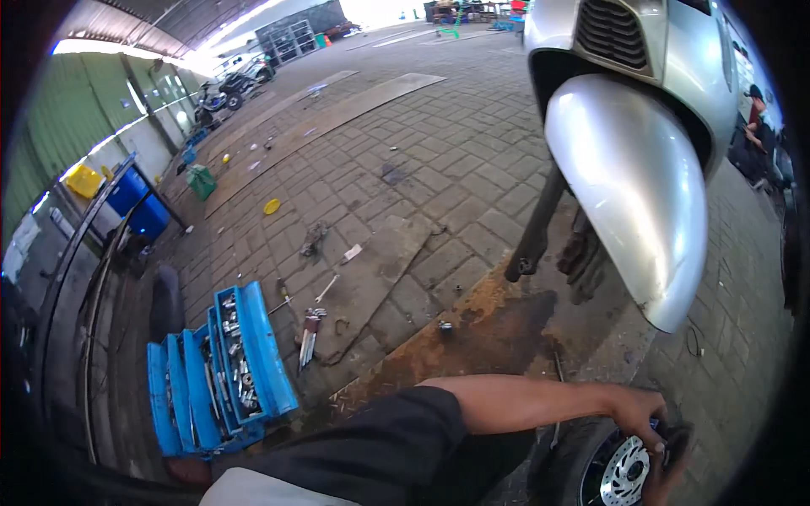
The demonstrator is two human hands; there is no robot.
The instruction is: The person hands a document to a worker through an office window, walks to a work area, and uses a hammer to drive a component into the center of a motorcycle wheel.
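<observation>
At the lower right is a scooter wheel (582, 447) with a black tyre and a silver, perforated brake disc (625, 474). From the lower edge my left arm, in a dark sleeve, reaches across to it. My left hand (641, 415) is closed over the wheel's far right side, fingers curled down beside the disc. Just below it, my right hand (663, 479) is at the wheel's right side, smeared and partly cut off, so its fingers cannot be read. Above stands a silver scooter front with a fender (629, 185); a dark fork leg (540, 223) hangs beneath it with no wheel.
A blue cantilever toolbox (270, 346) full of sockets stands open at the left. Near it lie a hex key set (310, 333), a wrench (326, 288) and a screwdriver (284, 292). A metal rod (557, 396) lies by the tyre. Another person (751, 139) sits at the far right.
</observation>
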